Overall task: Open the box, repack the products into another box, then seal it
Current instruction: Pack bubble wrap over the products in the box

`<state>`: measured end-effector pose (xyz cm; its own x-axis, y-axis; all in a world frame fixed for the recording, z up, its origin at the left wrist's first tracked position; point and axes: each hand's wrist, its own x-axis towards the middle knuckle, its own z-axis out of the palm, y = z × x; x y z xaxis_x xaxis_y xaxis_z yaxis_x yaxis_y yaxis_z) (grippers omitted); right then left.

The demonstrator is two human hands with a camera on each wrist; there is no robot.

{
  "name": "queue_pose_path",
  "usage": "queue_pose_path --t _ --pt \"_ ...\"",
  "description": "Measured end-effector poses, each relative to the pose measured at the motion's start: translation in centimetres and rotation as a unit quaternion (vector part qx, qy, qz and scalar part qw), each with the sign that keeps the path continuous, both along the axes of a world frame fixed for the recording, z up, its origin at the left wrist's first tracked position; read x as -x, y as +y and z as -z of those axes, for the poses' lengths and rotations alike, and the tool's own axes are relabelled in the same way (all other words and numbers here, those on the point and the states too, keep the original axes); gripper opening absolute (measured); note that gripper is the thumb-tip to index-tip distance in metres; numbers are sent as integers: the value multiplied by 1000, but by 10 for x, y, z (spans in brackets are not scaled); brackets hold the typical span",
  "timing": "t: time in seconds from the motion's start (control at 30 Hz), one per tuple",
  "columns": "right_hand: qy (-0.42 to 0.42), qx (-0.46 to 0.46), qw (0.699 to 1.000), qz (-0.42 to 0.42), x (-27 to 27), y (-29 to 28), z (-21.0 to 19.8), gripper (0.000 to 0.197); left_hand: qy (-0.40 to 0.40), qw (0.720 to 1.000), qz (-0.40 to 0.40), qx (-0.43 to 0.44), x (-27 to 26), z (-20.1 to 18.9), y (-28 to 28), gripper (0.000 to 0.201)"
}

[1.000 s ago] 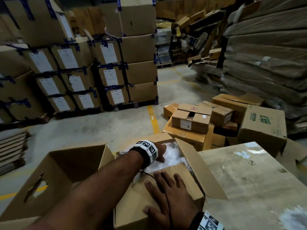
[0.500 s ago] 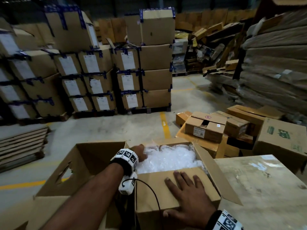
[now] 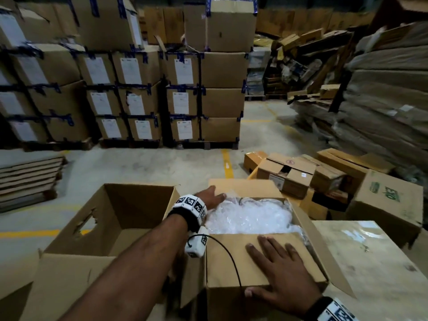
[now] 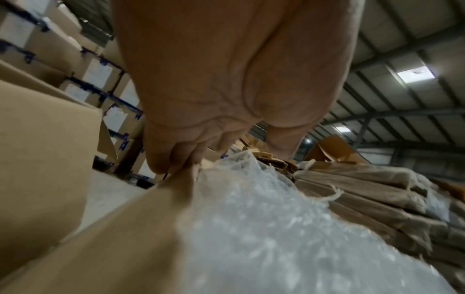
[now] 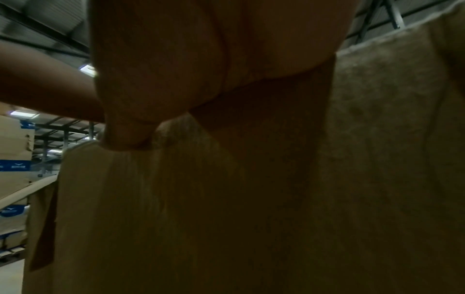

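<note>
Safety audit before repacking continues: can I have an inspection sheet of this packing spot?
Surface: scuffed worktop right of the boxes.
Job's things: packed box open, bubble wrap on top; empty box beside it, left.
Clutter: loose cartons on floor.
Hands: left hand grips packed box's left rim; right hand flat on near flap.
Cables: black cable crosses near flap.
Surroundings: stacked labelled cartons, concrete floor.

Plastic-filled box sits just beside empty box.

The head view looks down on the open box low in the frame; both wrist views face upward, close against it.
</note>
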<state>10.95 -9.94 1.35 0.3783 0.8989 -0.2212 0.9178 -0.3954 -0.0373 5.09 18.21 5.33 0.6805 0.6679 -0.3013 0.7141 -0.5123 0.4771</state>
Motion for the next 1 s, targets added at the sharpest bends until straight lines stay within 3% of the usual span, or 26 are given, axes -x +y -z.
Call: queue_pose_path --t 0.13,0.23,0.3,0.37,0.47,0.57,0.73,0.87,1.0 --pt "7 -32 999 -40 -3 -1 0 98 -97 989 -85 75 2 -11 3 73" --pt "-6 -34 998 -57 -6 -1 5 103 -160 976 -122 83 15 -9 10 72" --pt "-18 -27 998 -56 -6 0 6 103 -232 964 -90 95 26 -11 6 62" --pt "-21 -34 998 -57 -5 -1 8 102 -271 956 -3 111 34 -18 -3 47" --pt "-35 -33 997 -56 -5 -3 10 103 -123 977 169 46 46 -25 -23 41" --pt "-25 -31 998 -50 -2 -5 6 102 16 967 247 -54 56 -17 -41 45" --pt "1 -64 997 -38 4 -9 1 100 72 944 285 -149 64 10 -55 56" --pt "34 -46 998 -16 9 7 -4 86 123 928 287 -203 63 33 -55 59" --pt "-9 -38 999 2 1 33 -3 90 140 929 263 -222 65 42 -61 64"
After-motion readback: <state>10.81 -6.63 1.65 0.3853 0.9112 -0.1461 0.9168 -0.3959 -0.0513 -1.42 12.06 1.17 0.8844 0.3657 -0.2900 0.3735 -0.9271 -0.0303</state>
